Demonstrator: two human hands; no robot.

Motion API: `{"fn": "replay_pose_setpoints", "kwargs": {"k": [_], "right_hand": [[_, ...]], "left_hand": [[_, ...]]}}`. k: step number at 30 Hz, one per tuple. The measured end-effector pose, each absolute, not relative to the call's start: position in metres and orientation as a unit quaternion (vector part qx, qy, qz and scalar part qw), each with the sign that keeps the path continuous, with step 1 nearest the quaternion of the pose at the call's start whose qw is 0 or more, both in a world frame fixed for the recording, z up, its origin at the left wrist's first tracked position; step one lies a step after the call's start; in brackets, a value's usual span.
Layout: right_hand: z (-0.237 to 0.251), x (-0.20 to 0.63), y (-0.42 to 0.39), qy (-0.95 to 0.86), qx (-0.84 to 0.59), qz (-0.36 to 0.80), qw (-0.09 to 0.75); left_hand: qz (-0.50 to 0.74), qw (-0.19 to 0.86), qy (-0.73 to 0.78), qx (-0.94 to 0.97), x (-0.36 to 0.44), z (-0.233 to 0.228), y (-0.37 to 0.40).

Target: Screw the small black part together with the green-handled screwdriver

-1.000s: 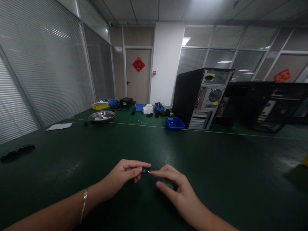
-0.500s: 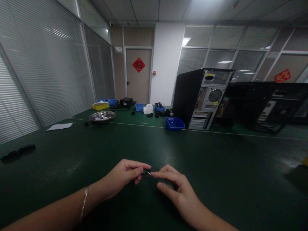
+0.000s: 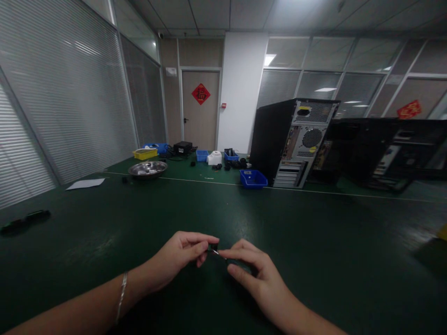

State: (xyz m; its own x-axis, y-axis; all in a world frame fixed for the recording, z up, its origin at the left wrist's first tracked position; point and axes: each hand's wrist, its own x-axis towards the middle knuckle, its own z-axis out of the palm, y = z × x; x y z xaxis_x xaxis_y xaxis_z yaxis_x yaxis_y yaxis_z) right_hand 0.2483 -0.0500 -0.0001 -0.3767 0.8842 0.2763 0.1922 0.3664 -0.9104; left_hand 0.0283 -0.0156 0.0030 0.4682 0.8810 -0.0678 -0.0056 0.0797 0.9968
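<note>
Pinched in the fingertips of my left hand [image 3: 186, 251] is a small dark part with some green on it [image 3: 213, 246]; its kind is too small to tell. My right hand [image 3: 256, 274] is closed round a screwdriver [image 3: 221, 256], its thin metal shaft pointing left and its dark handle mostly hidden under my fingers. The shaft's tip meets the small part, though whether it sits inside it I cannot tell. Both hands are just above the green tabletop [image 3: 195, 209], close together.
A metal bowl [image 3: 148, 169] holding small parts stands back left, near a white sheet [image 3: 85, 184]. Dark objects [image 3: 26, 221] lie at far left. Behind are a blue bin [image 3: 253, 179], a yellow tray [image 3: 145, 154], a white device [image 3: 214, 158] and a computer tower [image 3: 274, 139].
The small part in my left fingers appears slightly turned, with more of its dark face showing. Both hands stay in nearly the same place.
</note>
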Motion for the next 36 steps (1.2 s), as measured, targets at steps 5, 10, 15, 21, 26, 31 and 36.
{"fn": "replay_pose_setpoints", "kwargs": {"k": [5,10,15,21,26,31,36], "right_hand": [[-0.002,0.25,-0.048,-0.699,-0.401,0.41,0.427],[-0.001,0.251,-0.048,-0.694,-0.415,0.412,0.42],[0.0,0.251,-0.049,-0.696,-0.407,0.42,0.417],[0.001,0.251,-0.05,-0.691,-0.408,0.429,0.414],[0.0,0.251,-0.049,-0.697,-0.4,0.428,0.414],[0.001,0.251,-0.05,-0.695,-0.403,0.426,0.416],[0.001,0.252,-0.05,-0.697,-0.408,0.423,0.411]], "left_hand": [[0.451,0.655,0.395,0.46,0.026,0.009,-0.007],[0.628,0.571,0.448,0.282,-0.009,0.013,0.032],[0.719,0.463,0.49,0.171,-0.063,0.007,0.069],[0.735,0.425,0.504,0.156,-0.076,0.007,0.074],[0.729,0.423,0.506,0.182,-0.067,0.012,0.068],[0.717,0.431,0.504,0.216,-0.058,0.013,0.063],[0.656,0.502,0.484,0.288,-0.029,0.015,0.046]]}}
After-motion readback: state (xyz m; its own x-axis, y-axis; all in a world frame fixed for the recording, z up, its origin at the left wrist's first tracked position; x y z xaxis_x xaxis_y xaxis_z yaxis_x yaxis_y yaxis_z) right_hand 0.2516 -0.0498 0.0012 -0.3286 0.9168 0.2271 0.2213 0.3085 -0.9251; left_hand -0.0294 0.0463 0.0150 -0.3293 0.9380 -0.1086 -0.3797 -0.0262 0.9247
